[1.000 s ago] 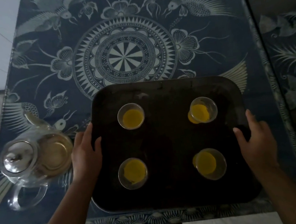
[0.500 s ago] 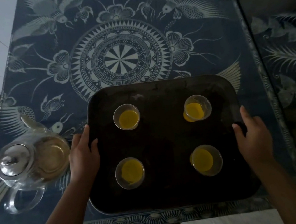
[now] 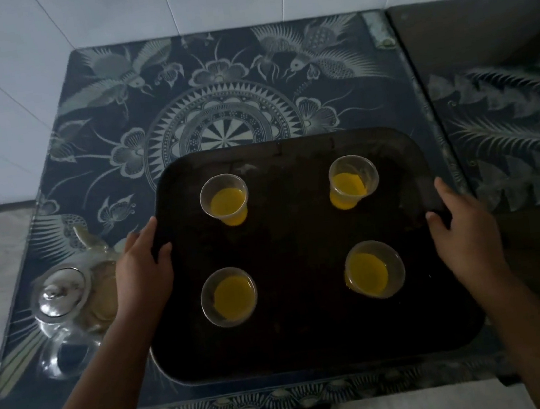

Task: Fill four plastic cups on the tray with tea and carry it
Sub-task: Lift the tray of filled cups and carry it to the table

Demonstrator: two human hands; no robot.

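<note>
The dark rectangular tray (image 3: 295,235) with rounded corners now overlaps the lower arc of the round medallion printed on the dark blue patterned tablecloth (image 3: 221,107). A second ago its far rim lay clear of that medallion. The white tiled wall (image 3: 133,9) has also come into view beyond the table, so we judge that the lift has begun, though some of the shift may be only the head rising.

The left hand (image 3: 143,272) grips the left rim and the right hand (image 3: 464,233) grips the right rim. Each has its thumb over the edge onto the tray floor, with the remaining fingers mostly hidden beneath.

All four clear plastic cups hold yellow tea. They are the far-left cup (image 3: 224,198), far-right cup (image 3: 353,181), near-left cup (image 3: 228,297) and near-right cup (image 3: 373,269), and they stand upright and well apart, as before. The glass teapot with a metal lid (image 3: 65,300) stays on the cloth just beside the left wrist.

Pouring looks finished and only the carry remains. Light cups on a smooth tray (none full to the brim) may slide if either side dips, so we would keep it level.
</note>
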